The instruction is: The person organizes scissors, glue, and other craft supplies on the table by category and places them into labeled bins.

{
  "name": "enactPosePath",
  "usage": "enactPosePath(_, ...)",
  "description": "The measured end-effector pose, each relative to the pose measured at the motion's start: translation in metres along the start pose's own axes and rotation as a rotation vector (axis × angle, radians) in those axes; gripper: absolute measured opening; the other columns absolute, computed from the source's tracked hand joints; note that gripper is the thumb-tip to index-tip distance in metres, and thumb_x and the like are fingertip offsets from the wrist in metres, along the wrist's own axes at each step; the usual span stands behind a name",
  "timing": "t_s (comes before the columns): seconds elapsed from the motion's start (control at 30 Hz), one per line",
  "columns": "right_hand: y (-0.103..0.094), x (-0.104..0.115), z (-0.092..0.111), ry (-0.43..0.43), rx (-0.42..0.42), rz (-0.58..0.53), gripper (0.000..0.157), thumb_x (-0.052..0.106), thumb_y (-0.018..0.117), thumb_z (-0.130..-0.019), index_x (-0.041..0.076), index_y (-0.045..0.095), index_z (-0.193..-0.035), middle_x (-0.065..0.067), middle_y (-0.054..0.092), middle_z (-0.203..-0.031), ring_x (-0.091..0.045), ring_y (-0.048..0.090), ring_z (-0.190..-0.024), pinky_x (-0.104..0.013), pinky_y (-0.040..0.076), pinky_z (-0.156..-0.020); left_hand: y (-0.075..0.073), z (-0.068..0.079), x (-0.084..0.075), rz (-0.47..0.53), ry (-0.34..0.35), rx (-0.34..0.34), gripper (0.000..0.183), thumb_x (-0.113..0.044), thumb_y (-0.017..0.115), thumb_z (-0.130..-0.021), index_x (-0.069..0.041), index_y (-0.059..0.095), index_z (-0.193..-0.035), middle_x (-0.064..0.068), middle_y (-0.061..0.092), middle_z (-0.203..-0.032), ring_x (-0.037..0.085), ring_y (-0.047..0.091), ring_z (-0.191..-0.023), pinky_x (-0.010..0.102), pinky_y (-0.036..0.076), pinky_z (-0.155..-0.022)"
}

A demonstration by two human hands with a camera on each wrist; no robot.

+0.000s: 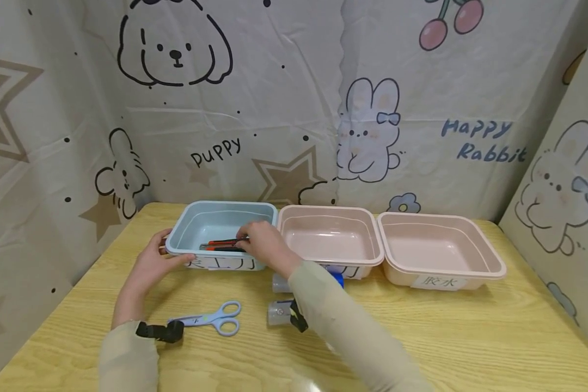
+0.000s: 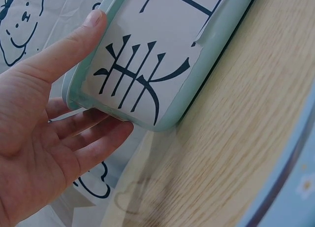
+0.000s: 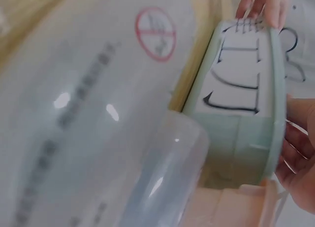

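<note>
My left hand (image 1: 149,264) grips the left end of the light blue bin (image 1: 225,206), its thumb on the front rim and the other fingers around the end wall. In the left wrist view the bin's paper label (image 2: 142,74) shows black characters. Over the bin's right side, my right hand (image 1: 264,244) reaches in and pinches the near end of a red-and-black utility knife (image 1: 220,242). Another utility knife (image 1: 222,249) lies close beside it. The right fingertips are partly hidden. In the right wrist view, that hand (image 3: 302,153) is behind the bin's rim.
Two pink bins, one in the middle (image 1: 330,261) and one at right (image 1: 443,272), stand beside the blue one. Blue scissors (image 1: 210,318) lie in front. Two clear glue bottles, one far (image 1: 280,283) and one near (image 1: 278,313), lie partly under the right forearm.
</note>
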State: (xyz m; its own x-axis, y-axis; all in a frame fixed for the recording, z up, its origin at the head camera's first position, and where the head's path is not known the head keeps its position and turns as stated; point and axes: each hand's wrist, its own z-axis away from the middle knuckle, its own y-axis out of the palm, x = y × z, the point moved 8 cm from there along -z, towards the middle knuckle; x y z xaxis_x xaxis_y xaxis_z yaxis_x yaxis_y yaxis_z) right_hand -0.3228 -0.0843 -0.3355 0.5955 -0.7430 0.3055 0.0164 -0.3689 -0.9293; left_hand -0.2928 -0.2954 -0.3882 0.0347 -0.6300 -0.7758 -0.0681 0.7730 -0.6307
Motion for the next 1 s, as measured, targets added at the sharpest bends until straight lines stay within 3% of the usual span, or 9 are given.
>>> enactPosePath(0.13, -0.011, 0.013, 0.013, -0.074, -0.016, -0.023, 0.015, 0.023, 0.063, -0.086, 0.014, 0.070, -0.095, 0.001, 0.062, -0.089, -0.010, 0.056, -0.080, -0.020, 0.046, -0.071, 0.000, 0.000, -0.002, 0.001, -0.002, 0.004, 0.103, -0.051, 0.070, -0.073, -0.008, 0.011, -0.146, 0.023, 0.034, -0.136, 0.039, 0.037, -0.120, 0.050, 0.040, -0.087)
enactPosePath(0.27, -0.014, 0.027, 0.028, -0.154, -0.030, -0.006, 0.014, 0.024, 0.063, -0.086, 0.015, 0.069, -0.095, 0.003, 0.061, -0.088, -0.008, 0.056, -0.080, -0.017, 0.045, -0.071, 0.001, 0.001, -0.001, 0.005, -0.007, 0.008, 0.103, -0.050, 0.070, -0.073, -0.008, 0.011, -0.146, 0.023, 0.033, -0.137, 0.039, 0.036, -0.121, 0.051, 0.040, -0.088)
enactPosePath(0.5, -0.003, 0.044, 0.048, -0.270, 0.030, 0.020, 0.015, 0.024, 0.066, -0.084, 0.017, 0.069, -0.097, 0.007, 0.063, -0.093, -0.004, 0.056, -0.082, -0.013, 0.044, -0.072, 0.001, 0.000, -0.001, 0.007, -0.001, 0.005, 0.102, -0.051, 0.069, -0.073, -0.008, 0.012, -0.146, 0.023, 0.034, -0.137, 0.039, 0.037, -0.120, 0.050, 0.039, -0.088)
enactPosePath(0.63, 0.012, 0.049, 0.055, -0.284, 0.118, 0.049, 0.022, 0.030, 0.067, -0.083, 0.018, 0.069, -0.101, 0.007, 0.062, -0.097, -0.004, 0.057, -0.085, -0.014, 0.044, -0.074, 0.001, 0.000, -0.001, 0.012, -0.005, 0.007, 0.102, -0.051, 0.069, -0.073, -0.008, 0.011, -0.146, 0.023, 0.033, -0.137, 0.039, 0.036, -0.120, 0.051, 0.038, -0.089)
enactPosePath(0.83, 0.038, 0.053, 0.067, -0.220, 0.317, 0.076, 0.034, 0.037, 0.069, -0.079, 0.023, 0.065, -0.111, 0.008, 0.059, -0.108, -0.007, 0.056, -0.096, -0.019, 0.044, -0.081, 0.001, 0.000, 0.000, 0.014, 0.002, 0.005, 0.102, -0.051, 0.069, -0.073, -0.009, 0.011, -0.146, 0.022, 0.033, -0.137, 0.039, 0.036, -0.121, 0.051, 0.039, -0.088)
enactPosePath(1.0, 0.056, 0.061, 0.076, -0.253, 0.405, 0.104, 0.036, 0.038, 0.071, -0.077, 0.023, 0.065, -0.110, 0.010, 0.058, -0.097, -0.001, 0.050, -0.080, -0.015, 0.041, -0.070, 0.001, -0.001, 0.002, 0.013, 0.003, 0.003, 0.102, -0.051, 0.069, -0.073, -0.008, 0.012, -0.146, 0.022, 0.034, -0.137, 0.039, 0.037, -0.120, 0.050, 0.038, -0.088)
